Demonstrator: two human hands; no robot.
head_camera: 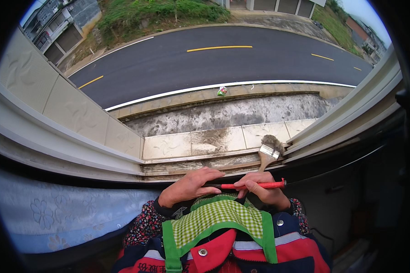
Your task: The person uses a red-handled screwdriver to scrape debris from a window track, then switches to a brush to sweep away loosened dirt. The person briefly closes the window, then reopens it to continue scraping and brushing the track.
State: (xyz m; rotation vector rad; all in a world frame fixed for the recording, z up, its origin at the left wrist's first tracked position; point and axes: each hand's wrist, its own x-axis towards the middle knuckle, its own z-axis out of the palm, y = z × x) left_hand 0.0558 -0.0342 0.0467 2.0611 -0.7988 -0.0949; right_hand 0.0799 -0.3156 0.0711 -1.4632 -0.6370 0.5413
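Note:
My right hand [261, 187] grips the red handle of a slim tool [270, 185], whose dark end points left; I cannot tell its kind. Beside that hand a flat paint brush [267, 157] with dirty bristles lies slanting over the window track, its bristles towards the outside and its handle end hidden by the hand. My left hand [194, 184] is on the tool's dark end, thumb and fingers around it. Both hands are just inside the dirty window track [198, 166]. Beyond the track runs a tiled outer sill [167, 145] with a brown smear of dirt.
White window frames rise at left [71, 136] and right [341, 119]. A light blue floral cloth [71, 208] hangs at the lower left. Outside lie a concrete ledge [232, 111], a small coloured wrapper [222, 91] on the kerb, and a road [205, 65] far below.

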